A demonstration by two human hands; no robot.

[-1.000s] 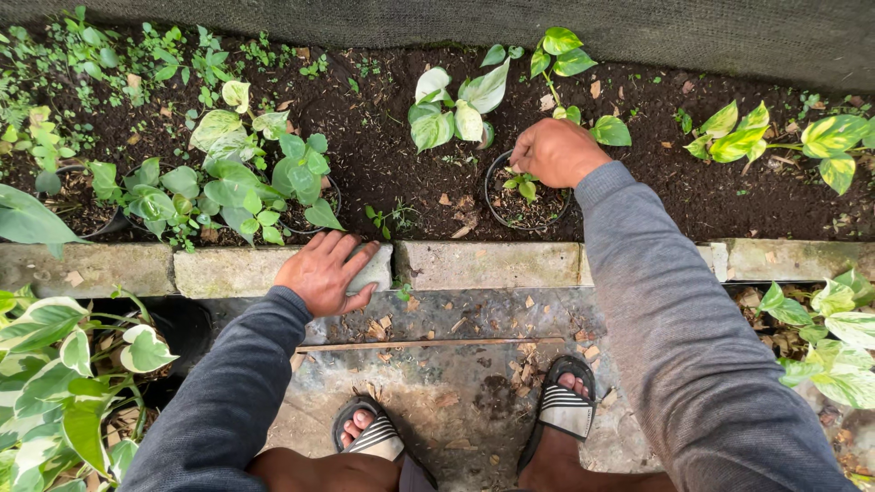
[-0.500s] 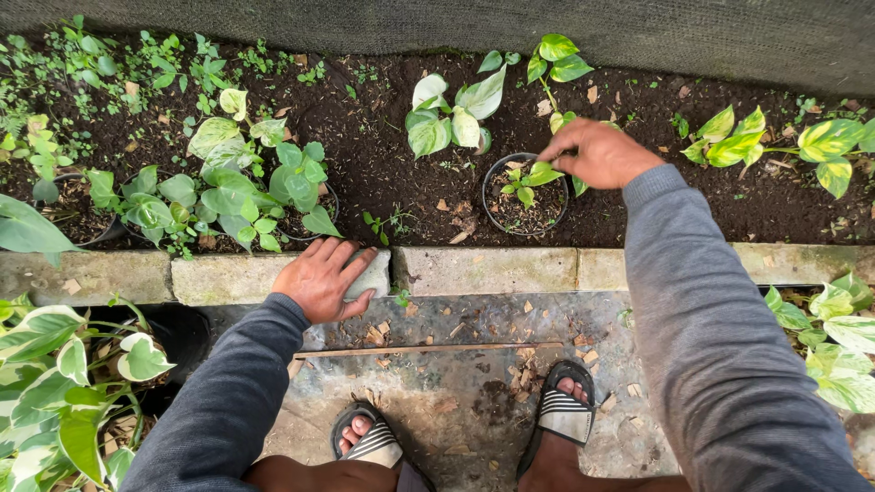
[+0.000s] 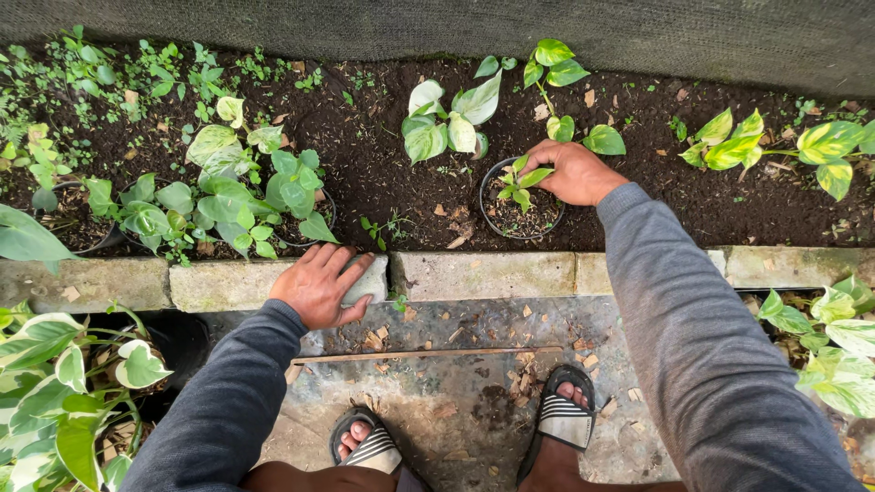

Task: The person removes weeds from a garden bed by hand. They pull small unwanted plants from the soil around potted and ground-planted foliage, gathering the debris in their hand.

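Down by the dirt bed, right hand (image 3: 572, 171) gripping little black pot (image 3: 519, 215), left hand (image 3: 320, 284) flat on stone edge (image 3: 474, 273) for balance.

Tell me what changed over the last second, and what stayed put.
The right hand shifted from over the small black pot to its right rim, by the small plant; whether it grips the rim is unclear. The pot stayed in the soil. The left hand stayed flat on the stone curb, and both sandalled feet kept their places.
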